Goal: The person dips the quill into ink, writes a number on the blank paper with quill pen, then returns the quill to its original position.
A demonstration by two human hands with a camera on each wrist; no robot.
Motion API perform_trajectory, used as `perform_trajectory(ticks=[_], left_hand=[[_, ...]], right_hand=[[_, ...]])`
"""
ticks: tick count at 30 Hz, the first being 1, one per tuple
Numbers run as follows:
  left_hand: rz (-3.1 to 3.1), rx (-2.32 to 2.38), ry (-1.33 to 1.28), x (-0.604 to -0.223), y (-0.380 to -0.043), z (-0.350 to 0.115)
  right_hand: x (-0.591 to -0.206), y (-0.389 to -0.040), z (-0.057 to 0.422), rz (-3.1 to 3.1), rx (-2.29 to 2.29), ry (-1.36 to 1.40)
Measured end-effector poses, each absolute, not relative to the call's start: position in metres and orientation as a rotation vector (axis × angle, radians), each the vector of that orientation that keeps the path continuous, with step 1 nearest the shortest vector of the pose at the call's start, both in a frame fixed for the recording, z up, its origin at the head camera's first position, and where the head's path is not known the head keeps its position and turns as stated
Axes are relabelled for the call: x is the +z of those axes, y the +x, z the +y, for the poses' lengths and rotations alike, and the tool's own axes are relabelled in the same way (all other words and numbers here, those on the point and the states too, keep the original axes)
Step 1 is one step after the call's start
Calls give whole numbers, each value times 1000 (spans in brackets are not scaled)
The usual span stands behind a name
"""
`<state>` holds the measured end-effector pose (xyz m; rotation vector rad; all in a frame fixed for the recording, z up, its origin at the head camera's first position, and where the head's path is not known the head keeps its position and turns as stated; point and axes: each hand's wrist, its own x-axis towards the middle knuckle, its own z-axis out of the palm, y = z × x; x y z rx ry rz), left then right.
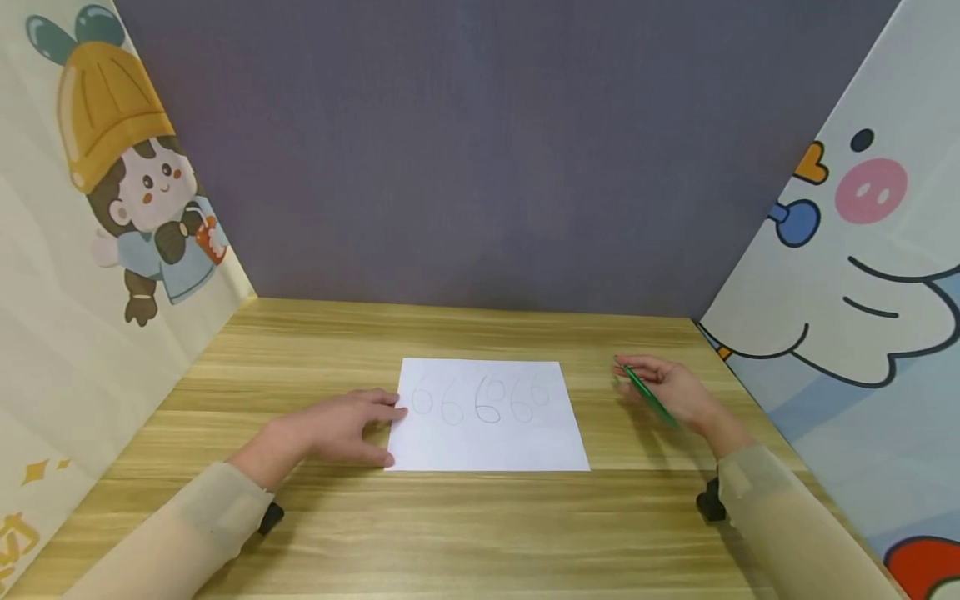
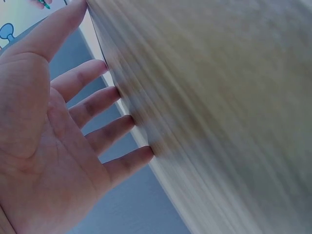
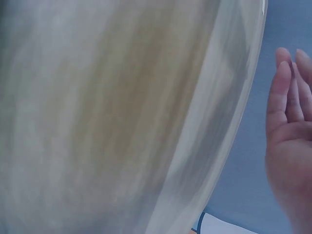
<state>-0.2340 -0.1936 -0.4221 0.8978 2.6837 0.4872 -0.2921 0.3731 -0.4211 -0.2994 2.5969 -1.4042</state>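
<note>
A white sheet of paper (image 1: 487,446) lies on the wooden table, with several thin grey figures like 6s written across its upper half; one near the middle is darker. My left hand (image 1: 341,427) rests at the sheet's left side, fingers spread, fingertips touching its edge. The left wrist view shows that hand's open palm (image 2: 53,131) with the fingertips down on the table. To the right of the sheet, my right hand (image 1: 671,392) pinches a green pencil (image 1: 649,396) just above the table. In the right wrist view the right hand (image 3: 292,117) shows partly, the pencil hidden.
The wooden table (image 1: 420,533) is bordered by a dark grey panel (image 1: 480,158) at the back. Printed cartoon panels stand on the left (image 1: 45,333) and right (image 1: 885,325). A small black wrist device (image 1: 711,502) sits by the right sleeve.
</note>
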Motion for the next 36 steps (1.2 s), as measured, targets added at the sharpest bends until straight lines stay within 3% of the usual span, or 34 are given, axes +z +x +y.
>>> perform_trajectory(ticks=[13,27,36], left_hand=[[2676,486,900,-422,-235,-194],[2673,488,881,-421,-235,-193],[2675,479,882,-423,-237,-194]], right_hand=[[-419,-291,374,2572,-1503,-271],[-421,-298,373,2759,-1337,-147],[-424,-303,373,2779,-1177,-223]])
